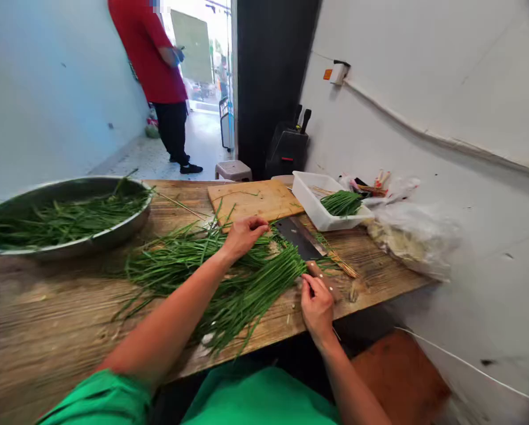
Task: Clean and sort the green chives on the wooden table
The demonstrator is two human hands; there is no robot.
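Note:
A loose heap of long green garlic chives [255,283] lies on the wooden table, the cut ends of one bunch lined up toward the right. My left hand [245,236] is over the far side of the heap, its fingers pinched together; what they hold, if anything, is too small to name. My right hand [318,304] is closed beside the bunch's cut ends. A thin pale stick pokes out by its wrist, but I cannot tell if the hand grips it. Close to the right hand is the wooden handle of a cleaver [297,237], its dark blade lying flat.
A metal basin [147,212] of greens stands at left. Behind the chives is a cutting board [255,200]. Right of it are a white tray [330,223] with a chive bundle, wooden skewers [346,267] and plastic bags [410,236]. A person in red [158,59] stands near the doorway.

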